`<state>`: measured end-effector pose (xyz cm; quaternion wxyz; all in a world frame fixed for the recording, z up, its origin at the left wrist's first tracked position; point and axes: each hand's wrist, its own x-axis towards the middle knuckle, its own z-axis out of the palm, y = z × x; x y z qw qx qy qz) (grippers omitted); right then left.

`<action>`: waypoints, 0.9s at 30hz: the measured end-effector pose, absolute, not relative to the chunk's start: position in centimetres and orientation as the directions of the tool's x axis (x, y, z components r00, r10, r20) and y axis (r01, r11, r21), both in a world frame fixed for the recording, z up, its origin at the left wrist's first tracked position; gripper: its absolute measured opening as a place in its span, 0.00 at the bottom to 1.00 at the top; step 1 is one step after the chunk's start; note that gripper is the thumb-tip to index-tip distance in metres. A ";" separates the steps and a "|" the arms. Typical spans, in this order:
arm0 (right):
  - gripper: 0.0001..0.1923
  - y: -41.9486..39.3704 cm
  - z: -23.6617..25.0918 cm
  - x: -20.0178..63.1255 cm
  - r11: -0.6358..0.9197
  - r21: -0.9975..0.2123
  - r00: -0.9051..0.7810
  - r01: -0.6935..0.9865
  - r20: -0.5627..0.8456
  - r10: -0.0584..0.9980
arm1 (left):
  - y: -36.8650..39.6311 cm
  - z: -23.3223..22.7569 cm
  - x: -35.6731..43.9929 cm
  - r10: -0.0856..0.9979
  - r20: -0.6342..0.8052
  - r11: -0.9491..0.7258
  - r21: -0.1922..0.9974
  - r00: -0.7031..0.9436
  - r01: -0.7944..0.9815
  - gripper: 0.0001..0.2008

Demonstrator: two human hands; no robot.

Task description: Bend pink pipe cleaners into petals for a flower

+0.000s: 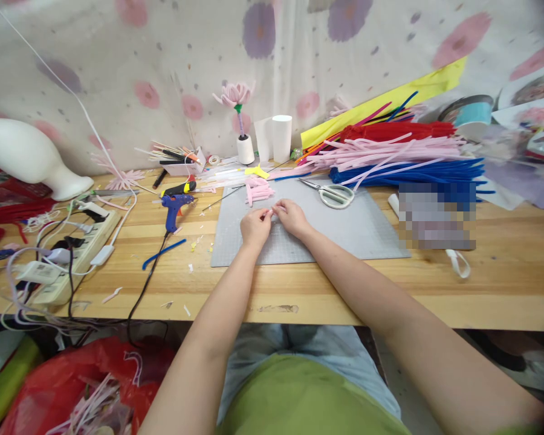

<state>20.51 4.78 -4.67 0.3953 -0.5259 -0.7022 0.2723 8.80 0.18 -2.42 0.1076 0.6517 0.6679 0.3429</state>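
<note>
Both hands are meeting over the grey cutting mat [344,232], near its rear middle. The left hand [255,228] and the right hand [292,218] are each pinching, fingers curled in, a short pale pink pipe cleaner piece [271,212] that is showing only as a sliver between the fingertips; its shape and length are too hidden to make out.

Just behind the hands, a small bundle of bent pink pipe cleaner pieces [257,191] is lying on the mat's far edge. White-handled scissors [332,193] are lying to the right of that, on the mat, apart from the hands. The mat's front half and right half are lying bare, giving the hands open room toward the person and to the right.

To the left, off the mat, a blue glue gun [174,207] is standing on the wooden surface [503,290], its black cord trailing over the front edge. A power strip [75,254] crowded with plugs and cables is sitting near the left front edge. At the back right, a big heap of long pipe cleaners [403,154] in red, pink and blue is filling the rear, reaching the mat's far right corner. A finished pink pipe cleaner flower [236,95] is standing in a white spool at the back.

A blurred-out patch is covering something right of the mat. The surface's left and right ends are running out of view.
</note>
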 end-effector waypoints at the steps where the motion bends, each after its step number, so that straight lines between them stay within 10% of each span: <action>1: 0.07 4.8 -4.7 20.5 0.295 -0.801 -0.129 0.522 0.267 0.955 | 0.2 -2.4 8.8 0.945 0.297 -0.075 0.602 -0.136 0.795 0.12; 20: 0.07 4.0 -4.3 20.5 0.391 -0.720 -0.148 0.573 0.379 0.913 | 1.6 -3.4 8.4 0.977 0.096 -0.001 0.897 -0.193 0.442 0.11; 27: 0.08 4.1 -4.2 20.4 0.439 -0.694 -0.138 0.570 0.446 0.884 | 2.3 -2.6 9.4 0.953 -0.139 0.150 0.989 -0.270 0.019 0.05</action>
